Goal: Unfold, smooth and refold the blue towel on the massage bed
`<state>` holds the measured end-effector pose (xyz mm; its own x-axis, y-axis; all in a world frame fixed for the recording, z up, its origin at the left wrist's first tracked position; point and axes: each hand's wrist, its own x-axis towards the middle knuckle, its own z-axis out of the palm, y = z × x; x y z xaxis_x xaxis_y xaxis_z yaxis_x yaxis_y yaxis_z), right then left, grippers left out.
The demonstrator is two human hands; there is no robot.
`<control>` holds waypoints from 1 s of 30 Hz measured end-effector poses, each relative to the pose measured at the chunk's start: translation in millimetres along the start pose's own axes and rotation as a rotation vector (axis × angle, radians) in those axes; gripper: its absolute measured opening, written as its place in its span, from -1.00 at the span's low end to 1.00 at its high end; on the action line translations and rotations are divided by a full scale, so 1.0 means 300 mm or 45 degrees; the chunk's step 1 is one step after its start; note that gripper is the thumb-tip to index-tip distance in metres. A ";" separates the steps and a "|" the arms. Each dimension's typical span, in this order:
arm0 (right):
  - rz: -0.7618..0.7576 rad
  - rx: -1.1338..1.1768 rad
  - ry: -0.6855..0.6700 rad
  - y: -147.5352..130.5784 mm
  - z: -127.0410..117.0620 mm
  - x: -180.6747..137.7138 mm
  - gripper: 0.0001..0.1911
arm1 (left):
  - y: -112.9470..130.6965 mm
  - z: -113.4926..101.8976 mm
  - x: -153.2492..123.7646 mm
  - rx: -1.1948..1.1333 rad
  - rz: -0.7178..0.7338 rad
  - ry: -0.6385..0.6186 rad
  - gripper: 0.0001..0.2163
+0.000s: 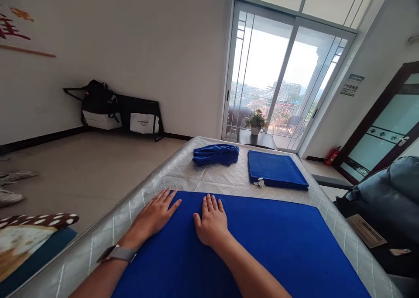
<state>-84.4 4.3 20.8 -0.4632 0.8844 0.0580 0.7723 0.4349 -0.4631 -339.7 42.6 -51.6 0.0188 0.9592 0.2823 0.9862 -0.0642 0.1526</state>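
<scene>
A large blue cloth (275,232) lies spread flat over a silvery quilted mattress (170,173). My left hand (159,213) rests open near its far left corner, fingers stretched out, with a watch band on the wrist. Flat on the cloth near the far edge is my right hand (212,221), also open. Beyond my hands sits a bunched blue cloth (216,154), loosely folded. To its right, a neat stack of folded blue cloth (276,169) has white tags (260,183) at its near edge.
A potted plant (256,122) stands on a dark table (262,140) past the mattress, before sliding glass doors (278,79). Bags (101,108) lean by the left wall. On the right is a dark leather seat (393,202); a patterned cushion (29,245) lies at left.
</scene>
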 end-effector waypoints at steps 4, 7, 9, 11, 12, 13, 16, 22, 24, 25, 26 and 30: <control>0.087 -0.069 0.005 0.061 -0.041 -0.031 -0.23 | -0.004 0.007 0.001 -0.012 0.050 0.025 -0.36; 0.141 -0.153 0.005 0.133 -0.079 -0.068 -0.26 | -0.003 0.019 0.004 -0.030 0.006 0.039 -0.35; 0.173 -0.209 0.004 0.188 -0.107 -0.099 -0.27 | -0.002 0.027 0.006 -0.050 0.006 0.066 -0.34; 0.220 -0.265 0.007 0.247 -0.137 -0.133 -0.27 | -0.002 0.032 0.007 -0.071 0.024 0.094 -0.35; 0.253 -0.295 0.012 0.278 -0.154 -0.151 -0.26 | -0.002 0.033 0.007 -0.080 0.028 0.105 -0.36; 0.293 -0.325 0.018 0.310 -0.171 -0.169 -0.26 | -0.001 0.032 0.007 -0.088 0.031 0.108 -0.36; 0.419 -0.410 0.029 0.417 -0.226 -0.228 -0.25 | 0.004 0.026 0.005 -0.104 0.020 0.105 -0.35; 0.541 -0.515 0.048 0.669 -0.352 -0.370 -0.24 | -0.001 0.023 0.008 -0.101 0.040 0.109 -0.41; 0.559 -0.522 0.066 0.756 -0.388 -0.417 -0.23 | -0.012 0.029 0.012 -0.087 0.011 0.085 -0.38; 0.569 -0.525 0.079 0.798 -0.404 -0.438 -0.23 | -0.019 0.032 0.013 -0.078 0.006 0.070 -0.37; 0.579 -0.530 0.094 0.838 -0.417 -0.456 -0.24 | -0.026 0.035 0.014 -0.069 0.008 0.053 -0.36; 0.637 -0.563 0.139 0.975 -0.453 -0.508 -0.26 | -0.052 0.049 0.013 -0.017 0.021 0.014 -0.34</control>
<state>271.1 19.8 -3.3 0.0249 0.9992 0.0306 0.9983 -0.0232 -0.0534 -352.7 51.5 -66.7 0.0334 0.9548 0.2953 0.9835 -0.0839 0.1602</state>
